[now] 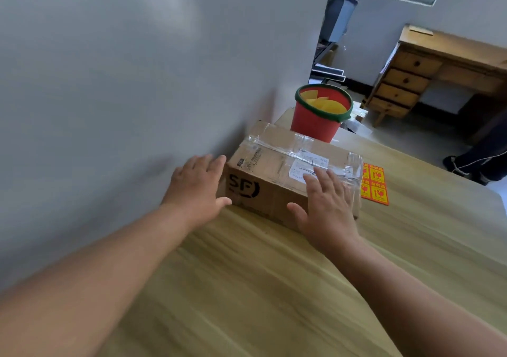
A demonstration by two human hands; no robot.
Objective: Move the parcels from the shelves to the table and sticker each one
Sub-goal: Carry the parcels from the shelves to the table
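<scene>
A grey wall fills the space left of and beyond the left hand. The pale wooden surface stretches under both forearms. Far beyond the right hand stands a wooden drawer unit on the floor.

A taped cardboard parcel with a white label lies on the surface between the two hands, its far corner near the wall. Just past it, beyond the right hand's fingertips, sits a red bucket with a green rim, holding yellow pieces.

The left hand is open, with straight fingers at the parcel's left end. The right hand is open too, its fingers spread over the parcel's top at the label. A sheet of orange stickers lies flat just right of the right hand, beside the parcel.
</scene>
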